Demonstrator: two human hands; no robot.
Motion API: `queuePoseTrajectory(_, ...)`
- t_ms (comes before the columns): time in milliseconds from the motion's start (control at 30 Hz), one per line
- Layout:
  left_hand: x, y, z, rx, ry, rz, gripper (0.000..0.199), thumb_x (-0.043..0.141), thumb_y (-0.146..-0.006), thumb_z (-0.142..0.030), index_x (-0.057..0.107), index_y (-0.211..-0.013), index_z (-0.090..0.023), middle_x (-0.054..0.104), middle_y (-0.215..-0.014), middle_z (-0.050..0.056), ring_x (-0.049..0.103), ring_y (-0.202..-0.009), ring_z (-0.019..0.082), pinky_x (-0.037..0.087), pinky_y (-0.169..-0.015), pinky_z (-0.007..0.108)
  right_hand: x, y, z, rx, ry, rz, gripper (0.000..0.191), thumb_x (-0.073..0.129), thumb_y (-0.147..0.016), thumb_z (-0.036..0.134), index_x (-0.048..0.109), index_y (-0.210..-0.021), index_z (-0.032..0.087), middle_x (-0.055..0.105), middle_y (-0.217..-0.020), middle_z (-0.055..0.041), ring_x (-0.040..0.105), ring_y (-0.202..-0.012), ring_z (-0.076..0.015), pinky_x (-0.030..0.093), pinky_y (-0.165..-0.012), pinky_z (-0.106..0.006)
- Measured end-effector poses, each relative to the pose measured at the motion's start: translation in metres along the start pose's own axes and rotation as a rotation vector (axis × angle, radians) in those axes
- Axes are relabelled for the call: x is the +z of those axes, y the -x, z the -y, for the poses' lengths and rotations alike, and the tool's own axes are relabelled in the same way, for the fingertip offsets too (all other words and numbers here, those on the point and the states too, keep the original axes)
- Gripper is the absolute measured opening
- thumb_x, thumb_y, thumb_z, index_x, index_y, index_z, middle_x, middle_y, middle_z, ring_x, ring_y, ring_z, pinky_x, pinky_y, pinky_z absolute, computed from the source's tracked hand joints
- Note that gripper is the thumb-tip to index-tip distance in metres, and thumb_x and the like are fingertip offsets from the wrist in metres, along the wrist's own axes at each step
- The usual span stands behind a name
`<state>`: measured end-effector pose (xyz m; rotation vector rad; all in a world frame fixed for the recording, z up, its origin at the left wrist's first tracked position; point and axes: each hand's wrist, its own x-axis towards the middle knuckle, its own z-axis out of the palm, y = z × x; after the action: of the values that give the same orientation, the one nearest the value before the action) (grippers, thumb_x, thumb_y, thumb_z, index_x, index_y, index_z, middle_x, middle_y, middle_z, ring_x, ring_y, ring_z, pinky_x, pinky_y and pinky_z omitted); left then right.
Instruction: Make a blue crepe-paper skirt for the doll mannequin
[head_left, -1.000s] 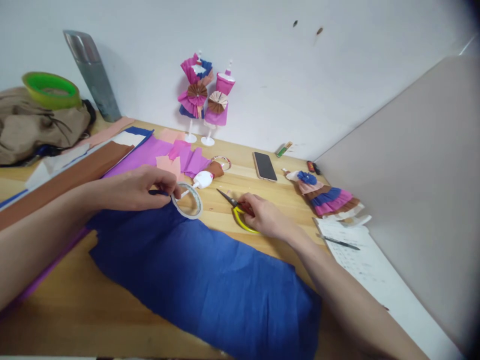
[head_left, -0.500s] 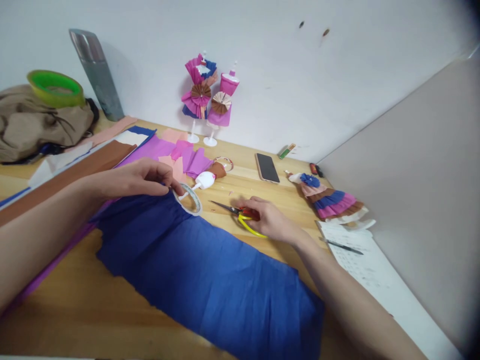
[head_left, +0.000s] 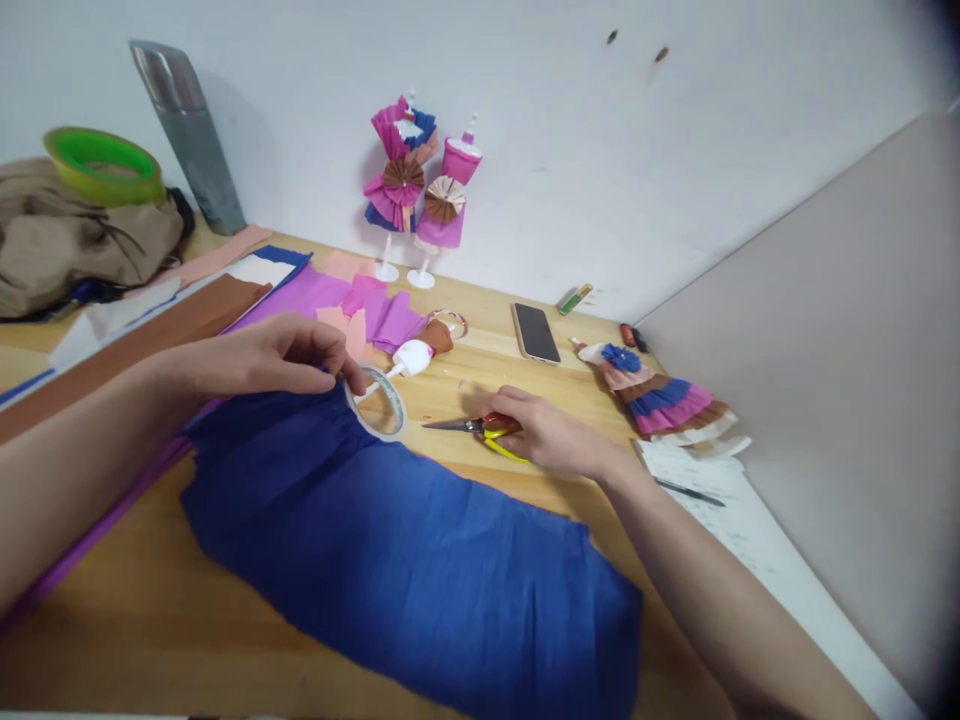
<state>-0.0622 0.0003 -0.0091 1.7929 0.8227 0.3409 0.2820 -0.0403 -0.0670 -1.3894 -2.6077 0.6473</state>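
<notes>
The left hand (head_left: 296, 355) seemingly pinches, the right hand (head_left: 540, 428) curls in a grip, both forearms (head_left: 82, 440) slanting inward.

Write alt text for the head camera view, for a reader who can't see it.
A person's left hand pinches the gathered edge of a blue sheet by a tape roll, while the right hand holds red-and-yellow-handled scissors at a wooden table. Farther back are two miniature dress forms in colorful outfits and a smartphone.

blue paper (head_left: 420, 560): spread, creased | tape roll (head_left: 400, 412): tilted | scissors (head_left: 456, 426): blades together
</notes>
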Motion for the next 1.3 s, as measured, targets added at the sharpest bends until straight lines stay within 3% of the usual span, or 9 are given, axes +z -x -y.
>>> queuePoseTrajectory(200, -0.002, 0.006, -0.003, 0.038, 0.077, 0.002, 0.022, 0.061, -0.079, -0.026, 0.047, -0.066, -0.015, 0.074, -0.094, 0.008, 0.061, -0.083, 0.015, 0.044, -0.073, 0.024, -0.005, -0.001, 0.000, -0.011, 0.018, 0.017, 0.045, 0.054, -0.081, 0.008, 0.063, -0.124, 0.018, 0.066, -0.114, -0.0118, 0.060, -0.104, -0.0241, 0.047, -0.091, -0.038)
queuePoseTrajectory(333, -0.002, 0.009, -0.005, 0.082, 0.131, 0.024, 0.028, 0.067, -0.078, -0.031, 0.048, -0.066, -0.015, 0.074, -0.094, 0.008, 0.061, -0.081, 0.015, 0.045, -0.075, 0.028, -0.001, -0.013, 0.011, 0.116, -0.042, -0.090, 0.052, 0.057, -0.080, 0.011, 0.058, -0.131, 0.019, 0.072, -0.099, -0.0093, 0.063, -0.092, -0.0231, 0.048, -0.085, -0.038)
queuePoseTrajectory(467, 0.004, 0.010, -0.008, 0.130, 0.146, 0.050, 0.023, 0.065, -0.080, -0.026, 0.048, -0.068, -0.016, 0.074, -0.096, 0.008, 0.063, -0.082, 0.016, 0.047, -0.076, 0.028, 0.016, -0.035, 0.028, 0.110, -0.594, -0.103, 0.031, 0.061, -0.084, 0.032, 0.069, -0.109, 0.015, 0.071, -0.096, -0.0084, 0.065, -0.082, -0.0181, 0.050, -0.076, -0.032)
queuePoseTrajectory(600, 0.015, 0.009, -0.011, 0.158, 0.146, 0.098, 0.020, 0.060, -0.082, -0.020, 0.046, -0.068, -0.016, 0.073, -0.096, 0.008, 0.063, -0.086, 0.017, 0.047, -0.077, 0.027, 0.030, -0.053, 0.043, 0.126, -1.118, -0.038, 0.049, 0.061, -0.082, 0.056, 0.067, -0.108, 0.015, 0.071, -0.093, -0.0080, 0.065, -0.083, -0.0169, 0.051, -0.079, -0.031)
queuePoseTrajectory(700, 0.024, 0.005, -0.012, 0.188, 0.117, 0.126, 0.018, 0.055, -0.084, -0.018, 0.046, -0.069, -0.017, 0.073, -0.100, 0.009, 0.065, -0.090, 0.017, 0.047, -0.079, 0.028, 0.032, -0.058, 0.051, 0.096, -1.301, 0.035, 0.053, 0.065, -0.077, 0.061, 0.066, -0.105, 0.016, 0.070, -0.090, -0.0072, 0.067, -0.075, -0.0169, 0.051, -0.068, -0.028)
queuePoseTrajectory(867, 0.033, -0.004, -0.004, 0.143, 0.000, 0.102, 0.016, 0.057, -0.082, -0.024, 0.047, -0.071, -0.017, 0.071, -0.108, 0.012, 0.065, -0.094, 0.020, 0.047, -0.077, 0.029, 0.028, -0.060, 0.053, 0.015, -1.050, 0.078, 0.037, 0.072, -0.076, 0.046, 0.067, -0.093, 0.014, 0.065, -0.074, -0.0021, 0.063, -0.062, -0.0123, 0.046, -0.058, -0.022)
queuePoseTrajectory(1033, 0.043, -0.017, 0.012, -0.022, -0.024, -0.073, 0.017, 0.060, -0.075, -0.027, 0.048, -0.069, -0.016, 0.071, -0.104, 0.010, 0.058, -0.066, 0.013, 0.042, -0.059, 0.024, 0.035, -0.070, 0.035, 0.094, -0.881, -0.013, 0.028, 0.063, -0.079, 0.038, 0.064, -0.089, 0.012, 0.062, -0.069, -0.0018, 0.060, -0.057, -0.0117, 0.047, -0.056, -0.023)
queuePoseTrajectory(1167, 0.046, -0.024, 0.019, -0.058, 0.058, -0.211, 0.020, 0.061, -0.069, -0.027, 0.045, -0.064, -0.015, 0.070, -0.109, 0.010, 0.055, -0.062, 0.010, 0.039, -0.056, 0.022, 0.040, -0.078, 0.021, 0.123, -0.759, -0.074, 0.019, 0.059, -0.082, 0.031, 0.065, -0.086, 0.012, 0.060, -0.063, -0.0003, 0.057, -0.053, -0.0117, 0.044, -0.052, -0.023)
queuePoseTrajectory(1300, 0.045, -0.023, 0.019, -0.072, -0.039, -0.218, 0.018, 0.059, -0.070, -0.030, 0.050, -0.066, -0.016, 0.070, -0.086, 0.005, 0.056, -0.065, 0.013, 0.041, -0.059, 0.024, 0.041, -0.082, 0.015, 0.132, -0.600, -0.153, 0.016, 0.060, -0.082, 0.027, 0.068, -0.084, 0.014, 0.059, -0.062, 0.0011, 0.051, -0.053, -0.0106, 0.038, -0.052, -0.022)
